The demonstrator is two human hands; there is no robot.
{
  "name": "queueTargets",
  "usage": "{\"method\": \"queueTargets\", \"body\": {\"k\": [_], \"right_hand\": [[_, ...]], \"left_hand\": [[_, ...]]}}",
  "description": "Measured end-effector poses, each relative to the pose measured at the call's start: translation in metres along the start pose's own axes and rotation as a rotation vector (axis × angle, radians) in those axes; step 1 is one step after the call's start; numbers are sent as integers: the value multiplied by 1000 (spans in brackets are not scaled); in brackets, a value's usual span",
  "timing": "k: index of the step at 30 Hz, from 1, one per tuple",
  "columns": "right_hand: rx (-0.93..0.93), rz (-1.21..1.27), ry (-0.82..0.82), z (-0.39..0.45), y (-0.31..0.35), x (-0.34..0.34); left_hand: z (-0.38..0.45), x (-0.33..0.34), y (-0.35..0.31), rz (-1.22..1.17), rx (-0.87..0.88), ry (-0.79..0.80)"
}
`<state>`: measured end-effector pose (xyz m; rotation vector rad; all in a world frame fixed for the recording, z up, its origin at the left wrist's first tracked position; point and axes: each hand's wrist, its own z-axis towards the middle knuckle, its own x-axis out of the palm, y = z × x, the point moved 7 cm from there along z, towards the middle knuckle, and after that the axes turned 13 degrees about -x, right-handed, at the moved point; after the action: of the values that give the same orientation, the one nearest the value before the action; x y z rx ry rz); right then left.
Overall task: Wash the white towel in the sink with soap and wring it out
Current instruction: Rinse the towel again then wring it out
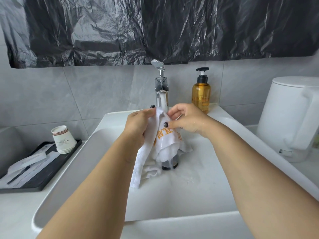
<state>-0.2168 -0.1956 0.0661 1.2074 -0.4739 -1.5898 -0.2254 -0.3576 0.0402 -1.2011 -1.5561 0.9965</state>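
towel (164,140) hangs mid-frame over the sink (215,171), under the tap (161,90). my left hand (138,125) grips its upper edge in curled fingers, and my right hand (187,120) pinches the cloth just beside it. its lower folds drape onto the drain (170,165). soap bottle (201,91) stands right of the tap.

Head cam, looks fwd and down, close over sink (172,204)
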Motion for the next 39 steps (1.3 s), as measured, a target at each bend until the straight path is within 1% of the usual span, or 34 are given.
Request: {"method": "queueTargets", "body": {"k": [3, 7, 9, 12, 14, 16, 18, 20, 21, 23, 24, 25, 26, 28, 29, 30, 32, 33, 34, 36, 37, 39], "right_hand": [[-13, -5, -42, 1, -1, 1], [-34, -56, 26, -4, 4, 16], [-30, -125, 2, -3, 4, 11], [15, -174, -26, -1, 2, 1], [67, -179, -14, -1, -2, -4], [181, -219, 50, -6, -10, -9], [345, -316, 181, -16, -21, -17], [497, -454, 312, -29, -27, -26], [529, -545, 362, -34, -26, -29], [521, -783, 484, -37, -24, -27], [470, -834, 476, -36, -19, -23], [415, -821, 427, -32, -16, -18], [325, -715, 350, -24, -11, -12], [215, -354, 236, -14, 0, 4], [216, -222, 211, -12, -1, 13], [202, -179, 220, -9, -5, 20], [208, -290, 292, -10, -17, 29], [218, -348, 287, -11, -24, 29], [217, -354, 252, -12, -28, 26], [173, -277, 109, -9, -27, 17], [131, -242, 28, -8, -23, 12], [65, -217, -100, -4, -16, 5]], "left_hand": [[4, -5, 2, -36, -10, -28], [10, -9, 6, -87, -38, 9], [10, -7, 7, -107, -43, 22], [10, -10, 6, -167, -34, -21], [11, -14, 6, -194, -36, -57], [12, -20, 6, -258, -47, -71], [13, -27, 1, -340, -39, -80], [14, -30, -4, -373, -16, -52], [15, -29, -5, -367, -10, -19], [10, -19, -5, -326, -18, 68], [8, -12, -4, -315, -25, 115], [4, -5, -4, -302, -23, 159], [2, 0, -5, -290, -15, 192], [-4, 8, -9, -256, 13, 247], [-7, 10, -11, -239, 27, 268], [-9, 12, -12, -226, 45, 279], [-9, 8, -13, -217, 84, 220], [-8, 3, -14, -218, 89, 164], [-7, -2, -13, -218, 78, 99], [-3, -13, -11, -158, 47, -14], [-2, -15, -9, -70, 29, -27], [-1, -7, 3, 213, -49, 40]]}}
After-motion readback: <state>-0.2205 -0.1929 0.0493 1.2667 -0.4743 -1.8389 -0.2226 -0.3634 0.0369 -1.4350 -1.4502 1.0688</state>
